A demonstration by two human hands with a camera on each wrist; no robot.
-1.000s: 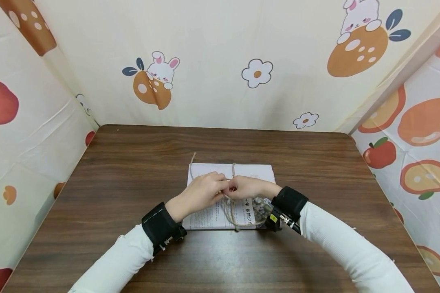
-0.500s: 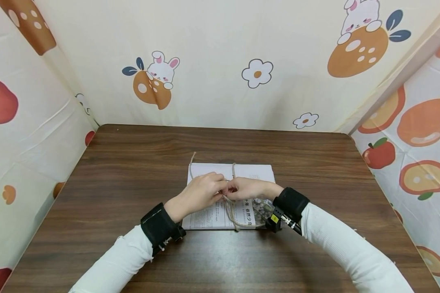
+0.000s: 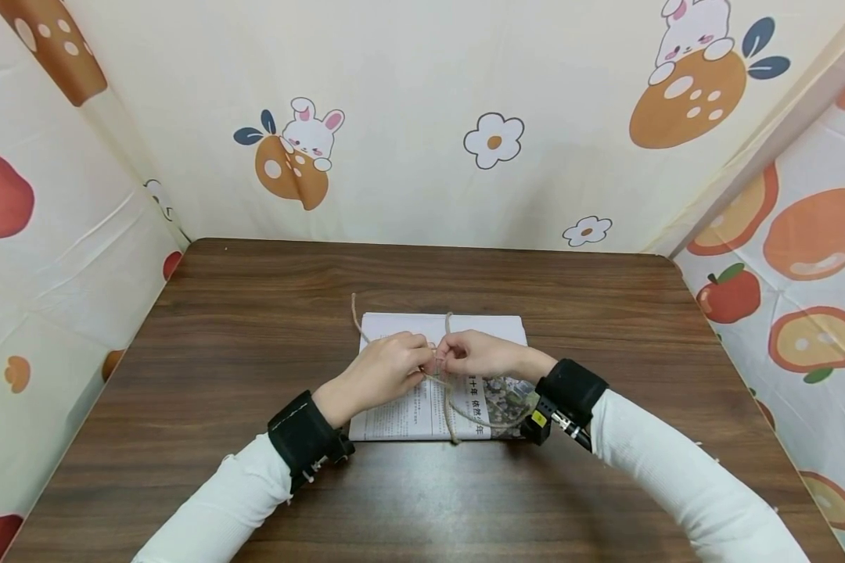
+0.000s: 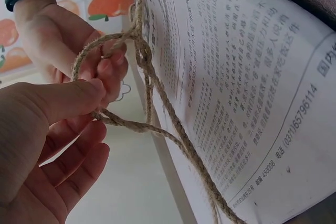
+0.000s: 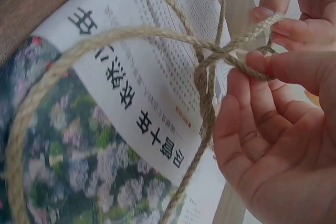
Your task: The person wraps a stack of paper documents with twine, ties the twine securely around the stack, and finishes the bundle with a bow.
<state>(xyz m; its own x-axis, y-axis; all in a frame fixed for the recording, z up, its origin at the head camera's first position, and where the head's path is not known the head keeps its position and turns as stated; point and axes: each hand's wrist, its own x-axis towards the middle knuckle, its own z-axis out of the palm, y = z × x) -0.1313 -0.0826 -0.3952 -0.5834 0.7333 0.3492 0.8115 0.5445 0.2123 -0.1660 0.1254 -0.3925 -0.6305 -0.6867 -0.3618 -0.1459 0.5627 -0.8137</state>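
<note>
A folded newspaper bundle [image 3: 394, 418] lies flat in the middle of the table, with jute twine [image 3: 447, 407] passing round it and crossing on top. Over that crossing, my left hand [image 3: 387, 367] pinches a small loop of twine [image 4: 79, 59] between thumb and index finger. Close by on the right, my right hand [image 3: 482, 354] pinches another stretch of twine [image 5: 252, 72] with thumb and fingertips. A long curve of twine [image 5: 31, 98] sags over the flower photo on the front page. Part of the crossing is hidden behind the fingers.
Brown wood-grain table [image 3: 267, 313] surrounds the bundle on all sides. Behind it stands a cream wall covering [image 3: 408, 94] with rabbit and flower prints. Fruit-printed sheets [image 3: 824, 313] hang at both sides. Black camera bands [image 3: 570, 391] circle both wrists.
My right hand has shifted slightly right, and the twine curve near the front swings right with it. The loose end at the upper left has moved left. My left hand stays nearly still.
</note>
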